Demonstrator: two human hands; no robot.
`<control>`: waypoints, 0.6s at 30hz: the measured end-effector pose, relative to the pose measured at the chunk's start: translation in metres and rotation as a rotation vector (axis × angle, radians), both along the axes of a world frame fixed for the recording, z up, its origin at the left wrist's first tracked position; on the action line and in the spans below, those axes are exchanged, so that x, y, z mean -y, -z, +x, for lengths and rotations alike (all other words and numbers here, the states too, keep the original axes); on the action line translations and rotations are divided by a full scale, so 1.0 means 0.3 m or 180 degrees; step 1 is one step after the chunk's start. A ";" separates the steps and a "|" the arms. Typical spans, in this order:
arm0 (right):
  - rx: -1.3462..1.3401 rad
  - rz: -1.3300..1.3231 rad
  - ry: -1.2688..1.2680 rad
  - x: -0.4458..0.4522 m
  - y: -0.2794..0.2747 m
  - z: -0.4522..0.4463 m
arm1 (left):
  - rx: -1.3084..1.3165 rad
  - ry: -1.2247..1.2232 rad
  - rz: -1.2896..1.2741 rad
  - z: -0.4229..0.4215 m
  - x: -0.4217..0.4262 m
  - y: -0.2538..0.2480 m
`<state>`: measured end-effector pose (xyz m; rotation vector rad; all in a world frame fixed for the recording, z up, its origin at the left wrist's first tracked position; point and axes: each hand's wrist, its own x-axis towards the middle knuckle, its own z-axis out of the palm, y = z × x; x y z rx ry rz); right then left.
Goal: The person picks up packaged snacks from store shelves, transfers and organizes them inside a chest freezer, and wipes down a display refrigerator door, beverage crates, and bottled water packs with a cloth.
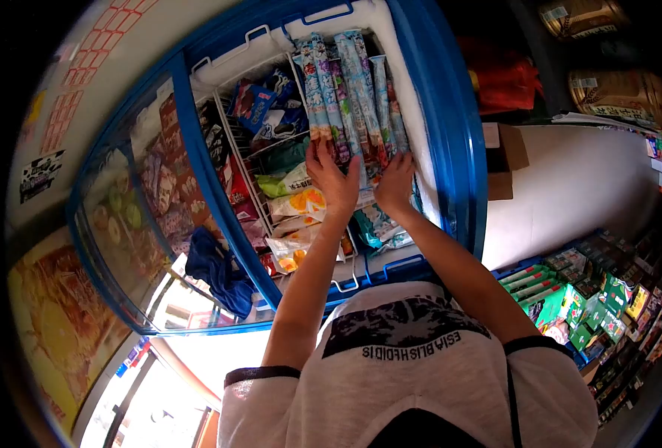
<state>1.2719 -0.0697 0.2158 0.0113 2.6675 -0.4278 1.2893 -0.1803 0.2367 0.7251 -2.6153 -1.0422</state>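
Observation:
Both of my hands reach into an open blue chest freezer [450, 149]. Long, light-blue tube-shaped ice packs [357, 89] stand side by side in its right part. My left hand [332, 178] lies at the lower ends of the left tubes, its fingers partly spread over them. On the lower ends of the right tubes rests my right hand [395, 185], fingers pointing up; whether it grips one cannot be made out. Yellow-and-white packets [301, 203] lie left of my left hand. Teal packets [379, 228] are below my right hand.
A white wire divider [234, 153] separates the freezer sections. Dark-blue packets [253, 104] fill the upper left basket. A dark-blue cloth [217, 272] lies on the glass lid. Right of the freezer are a cardboard box [504, 160] and green cartons [544, 299].

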 end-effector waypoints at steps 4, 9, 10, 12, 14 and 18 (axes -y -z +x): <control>-0.0191 -0.0052 0.0175 0.016 0.014 -0.027 | -0.0230 -0.0025 0.0006 0.022 -0.002 0.013; 0.0083 -0.0344 0.0240 -0.002 0.041 -0.060 | -0.0363 -0.0023 0.0211 0.029 0.004 0.021; -0.0175 -0.0164 0.0153 0.007 0.055 -0.053 | -0.0386 -0.0093 0.0257 0.032 0.003 0.019; -0.0685 0.0189 -0.0023 0.036 0.064 -0.038 | -0.0427 -0.0236 0.0341 0.039 -0.008 0.011; -0.0642 0.0079 0.0017 0.025 0.044 -0.028 | -0.0268 -0.0301 0.0337 0.076 -0.029 -0.006; -0.0531 0.0125 0.0044 0.023 0.040 -0.039 | 0.0265 -0.0216 0.0877 0.131 -0.075 0.019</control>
